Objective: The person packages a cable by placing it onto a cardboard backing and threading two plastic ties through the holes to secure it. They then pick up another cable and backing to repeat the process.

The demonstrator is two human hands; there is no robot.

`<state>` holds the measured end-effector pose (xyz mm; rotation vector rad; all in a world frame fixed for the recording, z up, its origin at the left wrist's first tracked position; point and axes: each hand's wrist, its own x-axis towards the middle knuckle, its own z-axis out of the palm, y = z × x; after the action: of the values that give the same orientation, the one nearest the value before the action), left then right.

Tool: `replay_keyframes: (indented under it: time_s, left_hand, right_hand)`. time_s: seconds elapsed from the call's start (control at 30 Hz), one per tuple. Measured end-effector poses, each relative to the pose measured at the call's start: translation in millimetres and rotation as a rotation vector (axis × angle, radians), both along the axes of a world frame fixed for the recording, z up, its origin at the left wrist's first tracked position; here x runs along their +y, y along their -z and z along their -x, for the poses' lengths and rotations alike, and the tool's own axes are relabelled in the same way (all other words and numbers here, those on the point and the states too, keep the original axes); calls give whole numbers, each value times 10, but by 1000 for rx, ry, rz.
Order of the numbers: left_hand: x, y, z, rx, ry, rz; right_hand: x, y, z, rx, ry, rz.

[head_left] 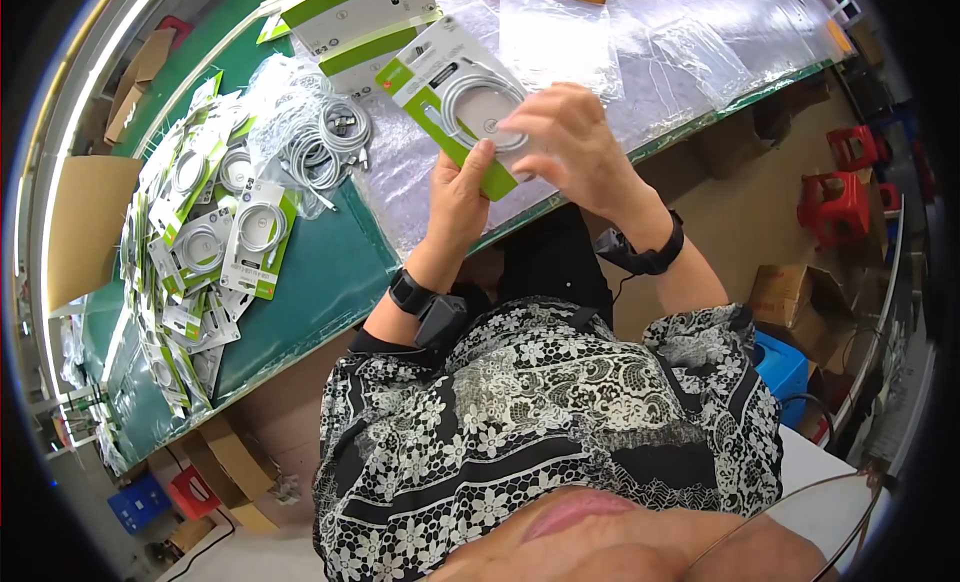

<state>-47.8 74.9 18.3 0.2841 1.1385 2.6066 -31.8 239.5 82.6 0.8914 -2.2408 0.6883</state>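
My left hand (461,194) grips the lower edge of a white and green cable package (432,70), its thumb lying over the front. A coiled white cable (462,94) shows on the face of this package, which tilts up above the table. My right hand (580,147) is at the package's right side, thumb and fingers apart and slightly smeared by motion. Its fingertips overlap the coil's edge; whether they touch it I cannot tell. Just beyond the held package stands a white and green box (350,22).
Left on the green table (335,272) lies a heap of similar cable packages (205,247). Beside it, loose coiled white cables (325,142) spill from a clear bag. Clear plastic bags (560,47) lie toward the back. Red stools (835,207) and a cardboard box (800,307) stand at right.
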Motion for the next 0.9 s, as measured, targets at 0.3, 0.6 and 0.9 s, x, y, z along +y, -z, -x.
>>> replay_keyframes:
  time_s: [0.3,0.6,0.9]
  left_hand:
    - [-9,217,-78,5,-103,110]
    - [27,286,-73,276,-190,489]
    - [21,190,-199,345,-182,685]
  right_hand:
    - [-33,251,35,-194,-89,23]
    - [43,238,90,-248,-157,47]
    - [-163,205,132,-161,113,84]
